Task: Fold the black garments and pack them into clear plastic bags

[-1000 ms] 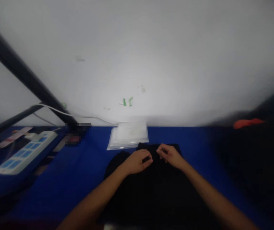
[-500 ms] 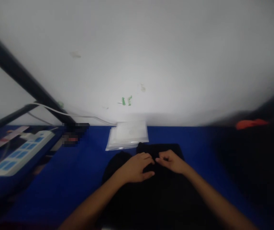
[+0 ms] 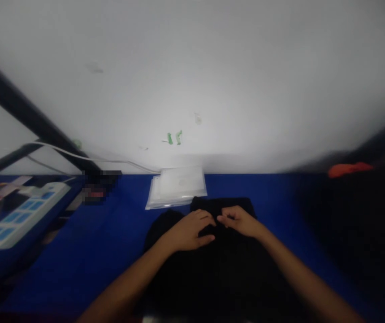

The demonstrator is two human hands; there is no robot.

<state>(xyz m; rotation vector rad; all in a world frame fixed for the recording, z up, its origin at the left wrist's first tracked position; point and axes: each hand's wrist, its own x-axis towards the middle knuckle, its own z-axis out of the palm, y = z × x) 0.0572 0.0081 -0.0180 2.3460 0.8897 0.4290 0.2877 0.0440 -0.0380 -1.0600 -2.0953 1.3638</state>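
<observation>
A dark black cloth item (image 3: 226, 278), perhaps a garment, lies spread in front of me, its folds hard to make out in the dim light. My left hand (image 3: 190, 231) rests on its left part, palm down, thumb apart from the curled fingers. Close by on the right, my right hand (image 3: 239, 220) has its thumb and forefinger brought together in a pinch just above the black cloth. Whatever is between those fingertips is too dark and small to name. Only a narrow gap separates the fingertips of the two hands.
Flat clear plastic packets (image 3: 179, 186) lie against the white wall (image 3: 246, 89). On the left are a power strip (image 3: 24, 217) with blue sockets, a white cable (image 3: 94, 159) and a black metal frame (image 3: 27, 107). Dark material with an orange piece (image 3: 348, 169) sits at right. The surface (image 3: 88, 251) is blue.
The whole view has shifted slightly, so things appear a little higher and further left. Both hands stay at the same place on the black cloth, with the right fingers drawn slightly closer together.
</observation>
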